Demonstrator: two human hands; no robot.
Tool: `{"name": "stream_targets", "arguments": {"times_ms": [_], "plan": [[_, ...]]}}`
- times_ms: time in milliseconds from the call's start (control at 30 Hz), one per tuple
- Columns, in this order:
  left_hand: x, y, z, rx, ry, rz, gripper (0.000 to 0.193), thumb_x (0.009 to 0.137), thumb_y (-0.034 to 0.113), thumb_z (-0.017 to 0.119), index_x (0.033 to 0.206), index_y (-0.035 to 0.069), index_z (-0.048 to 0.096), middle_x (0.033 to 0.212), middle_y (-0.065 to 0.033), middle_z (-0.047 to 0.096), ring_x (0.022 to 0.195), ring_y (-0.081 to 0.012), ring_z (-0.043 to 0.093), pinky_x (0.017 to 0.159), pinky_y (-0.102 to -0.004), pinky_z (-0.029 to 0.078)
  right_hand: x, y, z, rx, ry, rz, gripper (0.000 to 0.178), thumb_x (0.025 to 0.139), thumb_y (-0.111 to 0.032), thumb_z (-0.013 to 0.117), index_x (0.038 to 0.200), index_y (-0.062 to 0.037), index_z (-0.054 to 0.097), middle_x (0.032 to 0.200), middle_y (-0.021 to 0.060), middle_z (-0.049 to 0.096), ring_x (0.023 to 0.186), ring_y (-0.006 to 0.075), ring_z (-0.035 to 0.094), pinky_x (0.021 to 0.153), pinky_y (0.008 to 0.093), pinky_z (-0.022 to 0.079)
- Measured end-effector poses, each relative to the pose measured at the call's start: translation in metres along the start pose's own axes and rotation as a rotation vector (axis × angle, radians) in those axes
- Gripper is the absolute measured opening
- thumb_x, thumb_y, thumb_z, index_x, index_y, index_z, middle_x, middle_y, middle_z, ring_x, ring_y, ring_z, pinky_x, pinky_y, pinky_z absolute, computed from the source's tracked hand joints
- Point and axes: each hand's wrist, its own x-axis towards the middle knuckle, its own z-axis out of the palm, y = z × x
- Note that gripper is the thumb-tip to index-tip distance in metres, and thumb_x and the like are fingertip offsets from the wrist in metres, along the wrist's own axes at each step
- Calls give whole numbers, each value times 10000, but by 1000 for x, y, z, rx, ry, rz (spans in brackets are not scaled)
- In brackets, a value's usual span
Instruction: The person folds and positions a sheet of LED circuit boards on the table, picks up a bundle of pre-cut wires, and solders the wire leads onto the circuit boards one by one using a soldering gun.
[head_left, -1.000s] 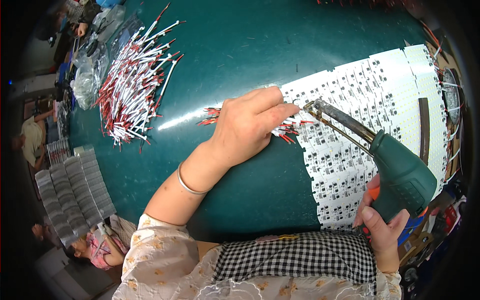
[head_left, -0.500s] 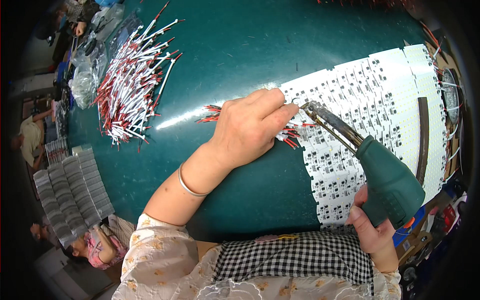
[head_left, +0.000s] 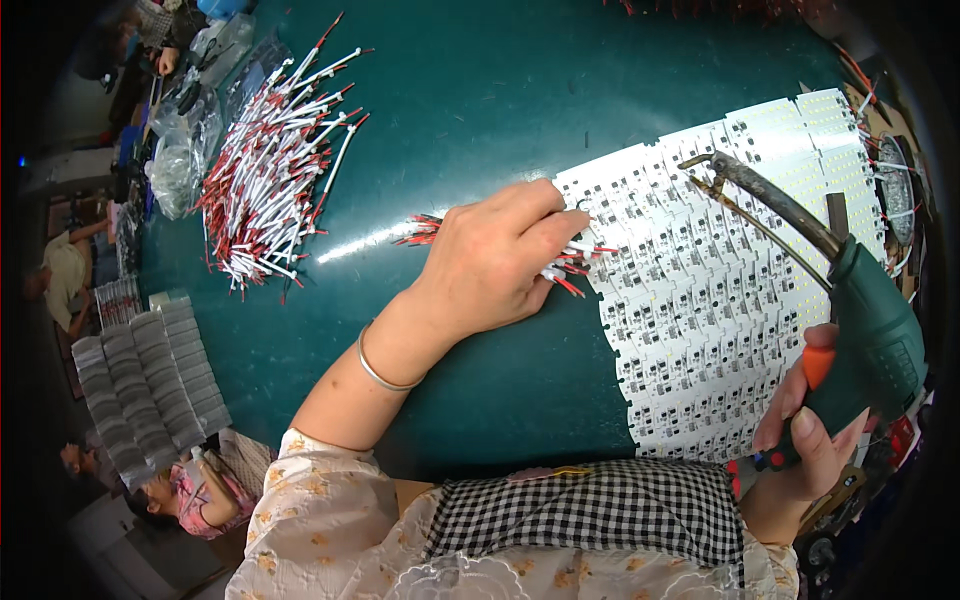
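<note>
On a dark green workbench [head_left: 560,90], the left hand [head_left: 490,265] pinches red-and-white wires [head_left: 575,262] against the white circuit panel [head_left: 700,290]; right hand [head_left: 810,440] grips a soldering gun [head_left: 850,320], tip lifted beyond the wires, probably between joints; next calls for steady tip placement

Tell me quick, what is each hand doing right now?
Left hand: closed on a bunch of red and white wires.
Right hand: closed around a green soldering gun.
</note>
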Motion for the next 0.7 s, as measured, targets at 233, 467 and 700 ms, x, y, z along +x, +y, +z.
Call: {"name": "stream_targets", "arguments": {"times_ms": [233, 467, 700], "plan": [[20, 19, 2, -335, 450, -152, 275, 684, -155, 597, 919, -15, 624, 841, -105, 610, 695, -187, 607, 607, -296, 493, 5, -11, -21, 41, -50, -2, 698, 720, -204, 737, 1220, 136, 388, 678, 91, 518, 440, 127, 499, 394, 239, 447], [33, 31, 17, 113, -71, -249, 342, 657, -138, 614, 946, 44, 634, 853, -81, 605, 687, -278, 626, 575, -322, 501, 9, 3, -31, 31, -83, 12, 701, 751, -187, 731, 1249, 136, 357, 712, 79, 501, 449, 125, 518, 396, 248, 480], [34, 13, 34, -37, 81, -160, 456, 597, -157, 576, 983, 58, 688, 778, -79, 594, 601, -225, 593, 527, -318, 476, 21, 10, -42, 67, -80, 57, 712, 718, -157, 765, 1224, 173, 389, 1062, 226, 538, 493, 127, 512, 392, 246, 448]]}}
